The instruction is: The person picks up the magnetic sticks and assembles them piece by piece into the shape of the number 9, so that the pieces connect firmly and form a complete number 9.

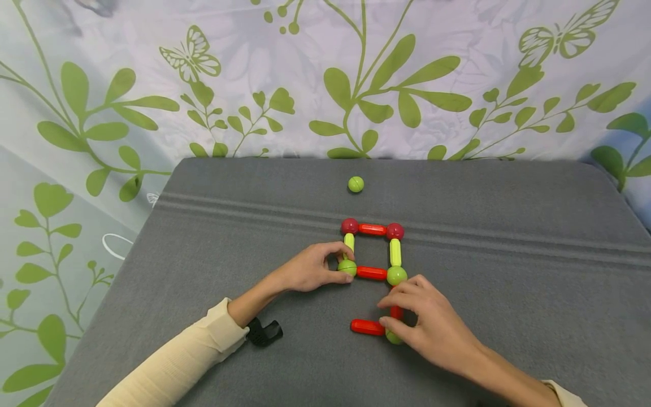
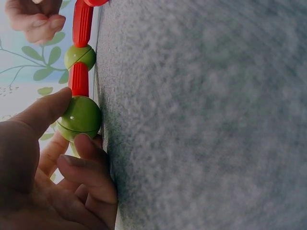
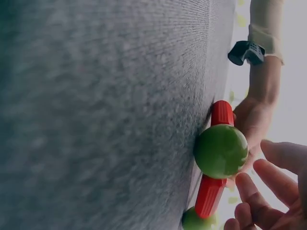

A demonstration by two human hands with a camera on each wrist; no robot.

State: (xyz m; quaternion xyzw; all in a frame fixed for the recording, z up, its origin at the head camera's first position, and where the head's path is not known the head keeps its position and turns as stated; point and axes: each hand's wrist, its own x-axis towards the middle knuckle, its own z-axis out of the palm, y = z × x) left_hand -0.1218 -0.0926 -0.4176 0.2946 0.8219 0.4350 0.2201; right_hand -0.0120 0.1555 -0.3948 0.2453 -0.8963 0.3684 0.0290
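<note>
On the grey surface lies a square of rods and balls. My left hand (image 1: 314,267) pinches its near-left green ball (image 1: 347,268), thumb and fingers on either side; the left wrist view shows this ball (image 2: 80,116) close up. A red rod (image 1: 372,273) joins it to another green ball (image 1: 396,275). Two crimson balls (image 1: 350,226) and a red rod (image 1: 373,229) form the far side, with yellow-green rods (image 1: 395,252) along the sides. My right hand (image 1: 429,319), fingers loosely bent, hovers over a red rod (image 1: 396,312) and the lowest green ball (image 3: 221,151), gripping neither.
A loose green ball (image 1: 356,184) lies beyond the square. One red rod (image 1: 367,327) points left from the lowest ball. A black wrist mount (image 1: 264,332) sits at the left cuff. Leaf-patterned cloth (image 1: 285,68) hangs behind the surface's far edge.
</note>
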